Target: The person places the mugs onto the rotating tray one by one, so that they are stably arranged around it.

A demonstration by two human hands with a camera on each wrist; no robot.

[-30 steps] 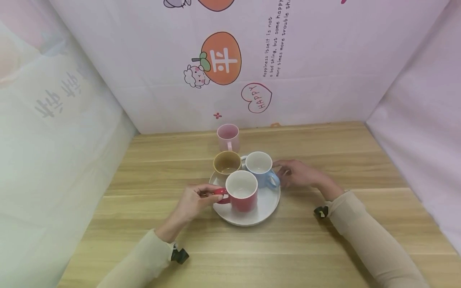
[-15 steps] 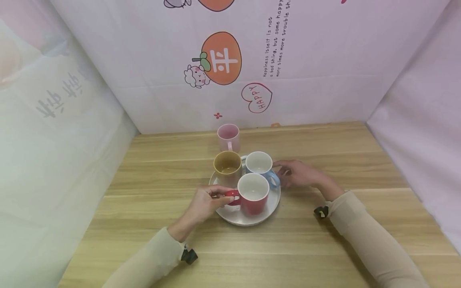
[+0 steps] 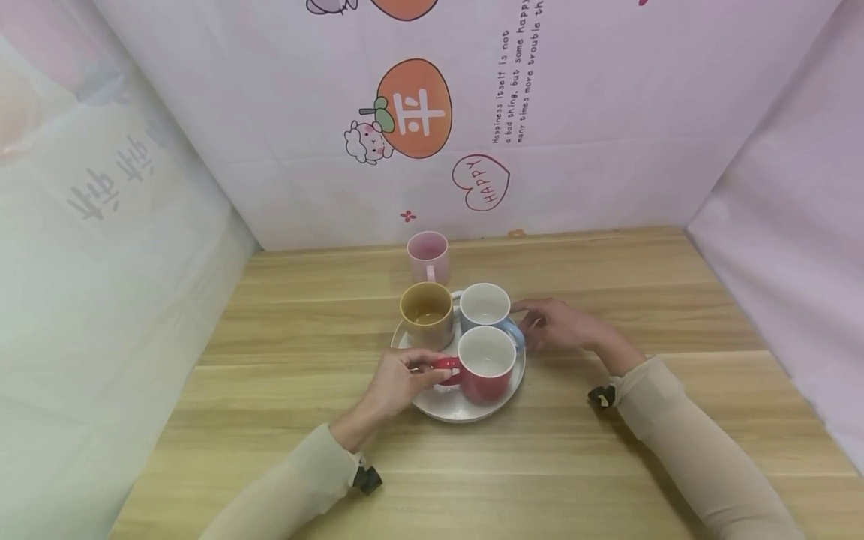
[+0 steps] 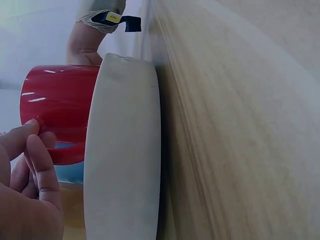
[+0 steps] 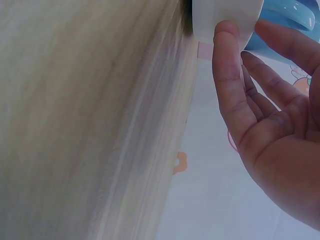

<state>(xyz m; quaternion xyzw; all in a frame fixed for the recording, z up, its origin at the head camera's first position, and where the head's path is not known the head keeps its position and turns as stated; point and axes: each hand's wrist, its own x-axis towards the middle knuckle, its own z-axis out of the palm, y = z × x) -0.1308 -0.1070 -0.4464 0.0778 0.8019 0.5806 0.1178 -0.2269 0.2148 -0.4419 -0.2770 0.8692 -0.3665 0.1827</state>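
Note:
My left hand [image 3: 398, 381] pinches the handle of a red mug [image 3: 487, 384] with a white inside. The mug is upright over the front right of a round white plate [image 3: 448, 410]; in the left wrist view its red wall [image 4: 60, 95] meets the plate's rim [image 4: 122, 150]. Behind it on the plate stand a light blue mug [image 3: 484, 306], partly covered by the red one, and a mustard yellow mug [image 3: 428, 330]. At the plate's right side is my right hand [image 3: 560, 326], fingers loosely bent, fingertips at the plate's edge [image 5: 220, 17] and by the blue mug [image 5: 292, 37].
A pink mug [image 3: 428, 262] stands on the wooden table [image 3: 607, 465] behind the plate. White printed cloth [image 3: 304, 195] rises along the table's back and both sides. A small dark device [image 3: 367, 478] is strapped at each wrist.
The left hand has moved the red mug rightward across the plate, leaving more of the yellow mug in sight and covering more of the blue one. The right hand has stayed in place.

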